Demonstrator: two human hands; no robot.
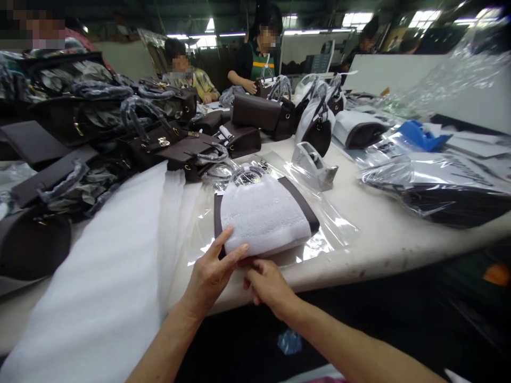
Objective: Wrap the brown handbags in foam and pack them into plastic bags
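Note:
A dark brown handbag (299, 199) lies on a clear plastic bag (337, 223), with white foam sheet (267, 213) wrapped around its middle. Its handles (249, 171), covered in plastic, point away from me. My left hand (213, 268) grips the near left corner of the handbag, thumb and forefinger on the foam. Just right of it, at the handbag's near edge, my right hand (267, 282) has its fingers curled together. Those fingertips are partly hidden, and I cannot make out what is in them.
A stack of white foam sheets (115, 255) lies to the left. Dark handbags (167, 149) are piled behind it. At right are a plastic-wrapped handbag (451, 197) and a blue item (423, 135). The table's front edge (339, 276) runs below my hands. Co-workers (259, 58) are across the table.

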